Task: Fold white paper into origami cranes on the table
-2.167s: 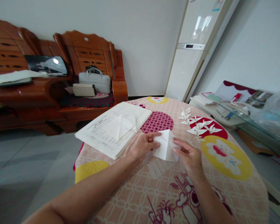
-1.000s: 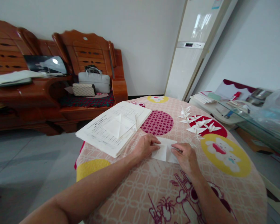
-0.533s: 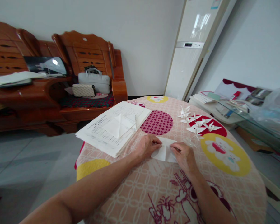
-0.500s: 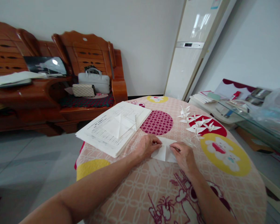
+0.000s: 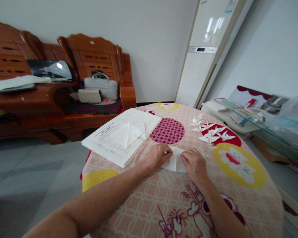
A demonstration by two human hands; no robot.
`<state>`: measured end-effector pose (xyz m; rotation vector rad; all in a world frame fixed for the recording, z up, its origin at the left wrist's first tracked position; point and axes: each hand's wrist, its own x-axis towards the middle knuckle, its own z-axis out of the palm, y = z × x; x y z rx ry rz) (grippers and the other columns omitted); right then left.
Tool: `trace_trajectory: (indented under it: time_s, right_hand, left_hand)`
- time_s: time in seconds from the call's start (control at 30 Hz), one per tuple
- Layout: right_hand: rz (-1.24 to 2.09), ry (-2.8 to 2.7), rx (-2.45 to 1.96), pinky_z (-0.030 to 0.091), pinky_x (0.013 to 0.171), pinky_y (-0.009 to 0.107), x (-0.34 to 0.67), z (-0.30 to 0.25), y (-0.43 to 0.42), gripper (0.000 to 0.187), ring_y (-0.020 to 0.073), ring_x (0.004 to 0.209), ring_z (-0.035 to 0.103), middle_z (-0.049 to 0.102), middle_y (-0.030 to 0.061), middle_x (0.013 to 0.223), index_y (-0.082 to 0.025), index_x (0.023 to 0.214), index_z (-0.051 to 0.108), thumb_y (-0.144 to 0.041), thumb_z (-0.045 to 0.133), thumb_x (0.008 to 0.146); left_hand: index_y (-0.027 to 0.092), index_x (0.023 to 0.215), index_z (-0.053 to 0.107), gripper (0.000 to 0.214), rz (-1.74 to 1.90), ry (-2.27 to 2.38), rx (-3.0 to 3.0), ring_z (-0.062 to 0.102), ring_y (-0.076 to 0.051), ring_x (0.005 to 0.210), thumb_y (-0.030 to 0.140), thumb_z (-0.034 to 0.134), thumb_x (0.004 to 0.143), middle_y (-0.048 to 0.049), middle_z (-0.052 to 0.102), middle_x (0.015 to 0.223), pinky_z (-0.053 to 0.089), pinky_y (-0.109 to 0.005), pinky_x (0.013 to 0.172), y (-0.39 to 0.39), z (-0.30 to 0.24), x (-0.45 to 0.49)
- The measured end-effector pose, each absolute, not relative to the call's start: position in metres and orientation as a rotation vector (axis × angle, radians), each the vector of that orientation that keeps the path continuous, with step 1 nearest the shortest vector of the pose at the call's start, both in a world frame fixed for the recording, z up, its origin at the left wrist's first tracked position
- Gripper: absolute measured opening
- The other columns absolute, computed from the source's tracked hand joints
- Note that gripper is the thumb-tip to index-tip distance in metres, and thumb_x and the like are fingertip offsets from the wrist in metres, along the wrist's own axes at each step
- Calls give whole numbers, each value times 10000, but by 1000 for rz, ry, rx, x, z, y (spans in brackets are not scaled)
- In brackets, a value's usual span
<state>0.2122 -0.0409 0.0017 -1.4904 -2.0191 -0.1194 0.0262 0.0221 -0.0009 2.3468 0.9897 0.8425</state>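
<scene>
A folded white paper (image 5: 175, 159) lies flat on the patterned tablecloth (image 5: 169, 205) in front of me. My left hand (image 5: 157, 156) presses its left edge with curled fingers. My right hand (image 5: 194, 163) rests on its right part, fingers curled down onto the sheet and covering some of it. Both hands hold the paper against the table.
A stack of printed sheets (image 5: 121, 135) with a folded white piece on top sits to the left. Several white paper cranes (image 5: 210, 132) lie at the right. Behind stand wooden chairs (image 5: 94, 66) with a white bag (image 5: 101, 86), a tall white unit (image 5: 203, 56) and a glass shelf (image 5: 263, 122).
The paper was held up off the table and now lies flat on it. My right hand has slid a little leftward over the sheet; my left hand stays at its left edge.
</scene>
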Motion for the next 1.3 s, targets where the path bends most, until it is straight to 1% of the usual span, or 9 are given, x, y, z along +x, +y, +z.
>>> trace_trajectory:
  time_s: [0.17, 0.37, 0.47, 0.53, 0.63, 0.7, 1.0, 1.3]
  right_hand:
    - [-85, -1983, -1435, 420, 706, 297, 211, -3, -40, 184, 201, 743, 560, 649, 64, 716, -164, 695, 631, -56, 531, 804]
    - [-38, -1939, -1456, 426, 651, 275, 207, 1, -43, 157, 188, 709, 562, 633, 55, 711, -171, 712, 619, -71, 527, 791]
    - [-16, -1933, -1431, 431, 659, 278, 205, 4, -45, 147, 185, 706, 561, 634, 56, 719, -171, 727, 615, -82, 525, 801]
    - [-7, -1927, -1412, 433, 666, 283, 204, 5, -46, 143, 187, 710, 563, 634, 59, 721, -168, 729, 613, -81, 525, 802]
    - [-7, -1917, -1388, 436, 672, 290, 203, 6, -47, 143, 191, 716, 566, 630, 60, 715, -166, 728, 610, -76, 524, 797]
    - [-9, -1917, -1368, 439, 671, 292, 203, 7, -47, 144, 192, 716, 567, 629, 60, 715, -168, 732, 610, -76, 519, 796]
    - [30, -1940, -1331, 456, 656, 278, 203, 10, -48, 153, 185, 718, 578, 642, 56, 733, -187, 752, 615, -94, 505, 805]
    - [31, -1895, -1313, 458, 641, 273, 198, 12, -51, 159, 179, 703, 586, 653, 64, 731, -172, 748, 628, -106, 503, 821]
  left_hand:
    - [138, 800, 691, 100, 871, 968, 2347, 603, -138, 744, 112, 594, 800, -44, 680, 797, 413, -226, 678, 18, 4, 24]
    - [135, 772, 675, 134, 812, 993, 2233, 549, -98, 606, 76, 555, 784, 0, 638, 659, 372, -203, 597, 13, 12, 24]
    - [141, 806, 682, 127, 794, 959, 2166, 544, -97, 605, 105, 560, 795, 7, 632, 653, 369, -199, 587, 12, 14, 22]
    - [144, 827, 685, 106, 797, 934, 2129, 546, -102, 620, 157, 582, 808, 3, 635, 670, 372, -200, 585, 12, 14, 21]
    - [143, 812, 686, 114, 801, 919, 2107, 539, -105, 632, 242, 629, 804, -4, 636, 698, 366, -204, 578, 12, 13, 20]
    - [141, 791, 688, 133, 800, 925, 2093, 528, -103, 621, 269, 650, 793, -4, 628, 691, 358, -205, 568, 12, 13, 19]
    - [142, 726, 686, 125, 833, 964, 1990, 474, -83, 563, 263, 692, 754, 18, 598, 621, 326, -196, 530, 13, 11, 21]
    - [131, 680, 670, 158, 915, 971, 1924, 463, -72, 542, 269, 696, 754, 21, 588, 598, 322, -190, 520, 9, 12, 25]
